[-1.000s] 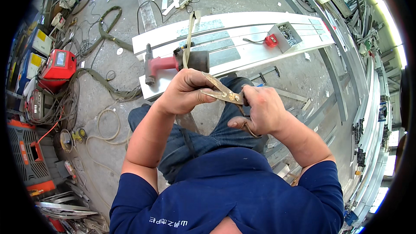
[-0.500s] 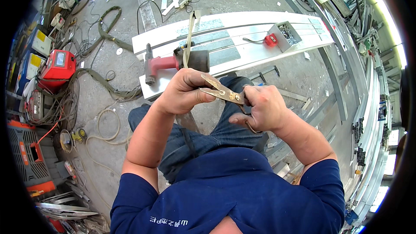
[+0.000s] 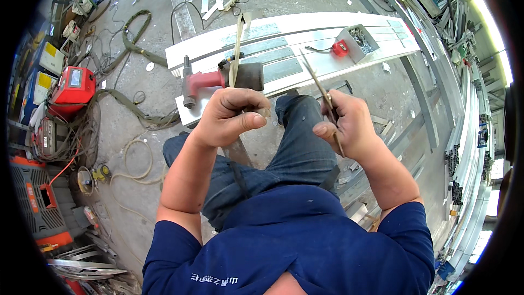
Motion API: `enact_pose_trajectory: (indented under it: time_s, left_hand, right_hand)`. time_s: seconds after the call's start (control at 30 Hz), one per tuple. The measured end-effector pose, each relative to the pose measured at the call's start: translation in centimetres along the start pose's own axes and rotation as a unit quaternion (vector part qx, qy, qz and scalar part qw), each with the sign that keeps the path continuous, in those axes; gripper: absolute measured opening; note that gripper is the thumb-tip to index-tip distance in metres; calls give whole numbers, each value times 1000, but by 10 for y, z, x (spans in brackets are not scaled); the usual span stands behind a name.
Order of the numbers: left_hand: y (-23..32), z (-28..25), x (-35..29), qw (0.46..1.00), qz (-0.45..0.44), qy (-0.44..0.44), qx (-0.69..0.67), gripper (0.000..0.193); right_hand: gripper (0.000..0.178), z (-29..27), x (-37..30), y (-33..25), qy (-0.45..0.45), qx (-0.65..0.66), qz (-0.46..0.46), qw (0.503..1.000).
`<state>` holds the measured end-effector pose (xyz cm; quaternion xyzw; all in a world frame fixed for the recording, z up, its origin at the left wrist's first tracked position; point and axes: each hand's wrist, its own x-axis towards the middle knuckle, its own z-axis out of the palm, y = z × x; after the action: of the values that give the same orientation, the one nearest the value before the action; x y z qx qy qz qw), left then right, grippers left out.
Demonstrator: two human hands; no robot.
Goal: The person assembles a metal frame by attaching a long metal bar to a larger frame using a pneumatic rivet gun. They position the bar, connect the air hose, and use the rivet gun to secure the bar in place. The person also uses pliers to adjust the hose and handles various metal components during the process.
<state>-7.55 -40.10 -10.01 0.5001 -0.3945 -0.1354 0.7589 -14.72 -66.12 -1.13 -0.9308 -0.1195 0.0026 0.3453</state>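
My right hand (image 3: 352, 123) is wrapped round a pair of worn metal snips (image 3: 317, 80), seen nearly edge-on with the blades pointing up and to the left. My left hand (image 3: 229, 114) is raised over my lap, fingers curled in toward the thumb. Anything small pinched at those fingertips is hidden from view. Just beyond that hand, a red riveting gun (image 3: 204, 80) with a dark cylinder lies on its side on the white panels (image 3: 322, 28). A beige strap or hose (image 3: 238, 49) runs over the gun and drops out of sight behind my left hand.
A red tape measure (image 3: 340, 48) sits against an open box (image 3: 373, 37) of small metal fasteners on the panels. On the left stand a red machine (image 3: 75, 84) and an orange-and-grey case (image 3: 38, 202), with hoses (image 3: 131, 109) across the floor. Metal profiles (image 3: 464, 147) line the right side.
My right hand has moved right, away from my left hand, and the snips have turned from flat to nearly edge-on. Their blades no longer reach my left fingertips. My left hand has barely moved.
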Motion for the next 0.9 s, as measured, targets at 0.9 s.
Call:
enact_pose_trajectory:
  time_s: [0.9]
  left_hand:
    - [-28,69,18,876,189,131,424,18]
  right_hand:
    - [67,44,-52,13,71,-121,14,990]
